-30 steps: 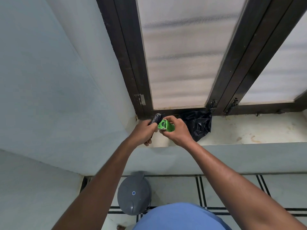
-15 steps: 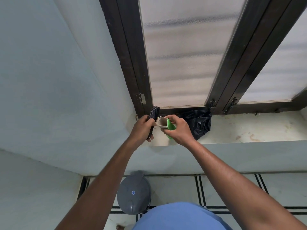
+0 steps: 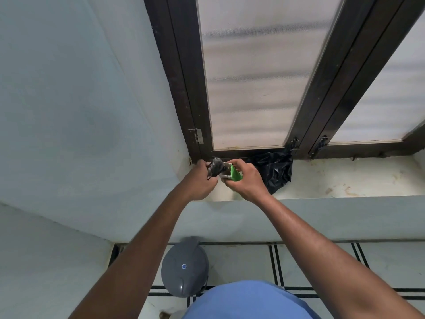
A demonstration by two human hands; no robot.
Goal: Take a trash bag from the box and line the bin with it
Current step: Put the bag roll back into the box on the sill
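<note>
Hands meet over the sill (image 3: 333, 180), right by the window frame (image 3: 181, 88). Left hand (image 3: 199, 180) has its fingers curled round a dark roll of bags (image 3: 215, 168), gripping it tight at the box mouth. Right hand (image 3: 247, 180) clutches the green box (image 3: 235, 174), thumb and fingers wrapped round it, open end facing the roll. Roll and box are touching, both held just above the sill's left corner. Crumpled black bag (image 3: 274, 172) sits on the sill just behind the right hand. Down on the tiled floor (image 3: 322, 261), the grey bin (image 3: 184, 265) stands with its lid on, below the arms.
</note>
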